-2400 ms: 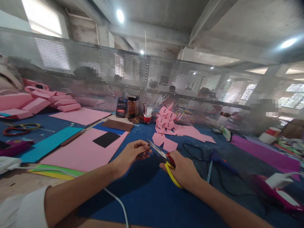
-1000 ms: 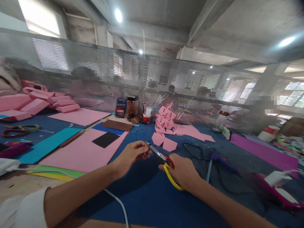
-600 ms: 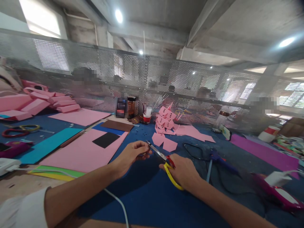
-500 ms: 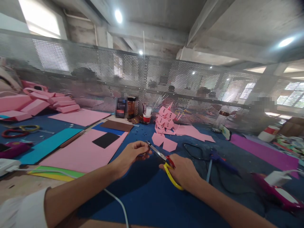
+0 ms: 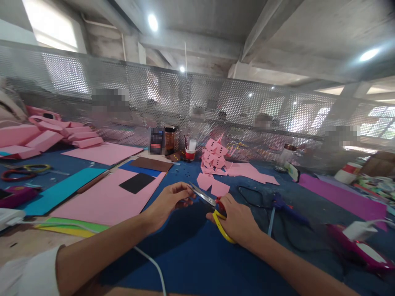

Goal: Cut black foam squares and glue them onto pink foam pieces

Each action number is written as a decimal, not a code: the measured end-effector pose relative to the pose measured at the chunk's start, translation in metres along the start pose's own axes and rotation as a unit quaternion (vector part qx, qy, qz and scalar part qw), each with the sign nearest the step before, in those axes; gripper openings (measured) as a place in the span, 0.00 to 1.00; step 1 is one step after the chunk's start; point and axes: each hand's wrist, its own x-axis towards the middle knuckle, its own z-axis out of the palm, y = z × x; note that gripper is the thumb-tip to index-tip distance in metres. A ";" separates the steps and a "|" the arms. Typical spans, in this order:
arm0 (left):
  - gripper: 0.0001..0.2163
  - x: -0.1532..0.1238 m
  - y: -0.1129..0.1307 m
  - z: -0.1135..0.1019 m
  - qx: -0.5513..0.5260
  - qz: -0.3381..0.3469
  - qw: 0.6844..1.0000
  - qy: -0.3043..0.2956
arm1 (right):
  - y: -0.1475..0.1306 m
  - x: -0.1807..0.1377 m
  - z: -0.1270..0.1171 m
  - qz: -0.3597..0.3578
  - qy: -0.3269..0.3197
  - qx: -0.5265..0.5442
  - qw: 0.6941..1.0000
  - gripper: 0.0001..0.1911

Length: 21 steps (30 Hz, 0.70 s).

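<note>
My right hand (image 5: pixel 236 216) is wrapped round the red and yellow handles of a pair of scissors (image 5: pixel 206 196). Their blades point up and left, with the tips close to the fingers of my left hand (image 5: pixel 175 199). Thumb and forefinger of that left hand are pinched together; whatever small thing lies between them I cannot make out. Just beyond the blades lie pink cut paper shapes (image 5: pixel 212 185). Behind those stands a pink folded-paper figure (image 5: pixel 215 154) with rows of black dots.
A black paper piece (image 5: pixel 137 182) lies on a pink sheet (image 5: pixel 105 201) at left, beside a turquoise strip (image 5: pixel 66 191). To the right are a blue glue gun (image 5: pixel 286 207) with its cable and a purple sheet (image 5: pixel 342 195). A perforated metal screen (image 5: pixel 173 98) runs along the back.
The scissor blades look slightly more closed now. Both hands have stayed almost in place, and the whole view has shifted very little.
</note>
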 end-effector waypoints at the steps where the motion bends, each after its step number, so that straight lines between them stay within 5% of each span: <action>1: 0.07 0.000 0.000 0.000 -0.003 -0.001 1.000 -0.001 | 0.000 0.000 0.000 0.001 -0.001 -0.001 1.000 0.27; 21: 0.08 -0.002 -0.002 0.000 -0.007 0.000 1.000 -0.020 | -0.001 -0.003 0.002 0.016 -0.031 0.021 0.999 0.24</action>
